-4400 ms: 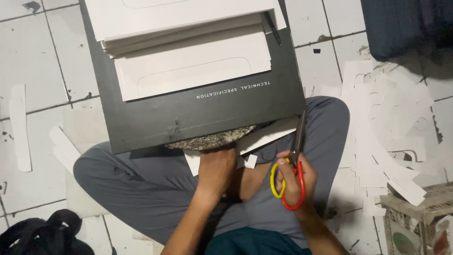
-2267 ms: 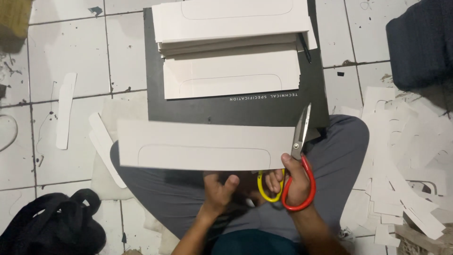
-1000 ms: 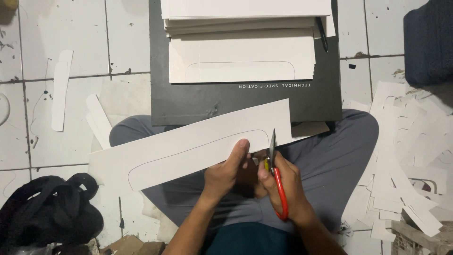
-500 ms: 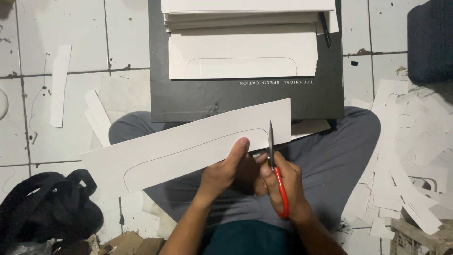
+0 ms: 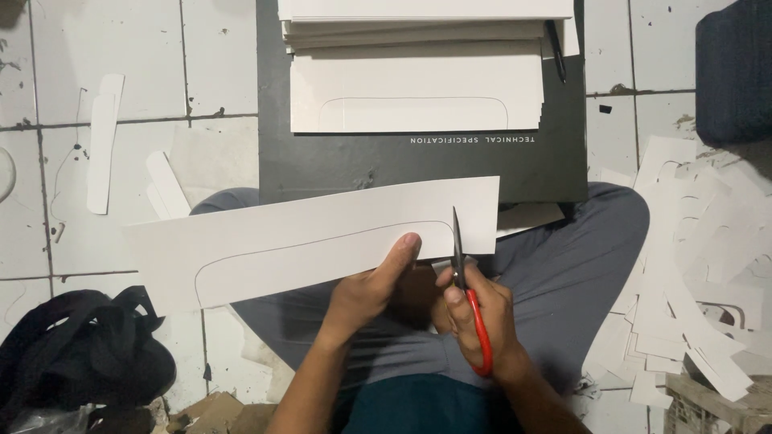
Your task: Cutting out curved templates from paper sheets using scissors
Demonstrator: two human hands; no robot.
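Note:
A long white card strip (image 5: 305, 237) with a pencilled rounded outline lies slanted over my lap. My left hand (image 5: 371, 291) pinches its lower edge near the right end, thumb on top. My right hand (image 5: 476, 309) grips red-handled scissors (image 5: 466, 285), blades pointing up into the card's lower edge near the outline's right corner. I sit cross-legged in grey trousers on a white tiled floor.
A dark flat box (image 5: 418, 161) lies ahead with a stack of white card sheets (image 5: 418, 88) and a pen (image 5: 555, 52) on it. Several cut card scraps (image 5: 683, 273) are piled at right, loose strips (image 5: 104, 141) at left, a black bag (image 5: 76, 362) at lower left.
Earlier my left hand reached under the box; then it held a card strip level while the scissors stood open beside it. The strip now tilts and the blades have entered its right end.

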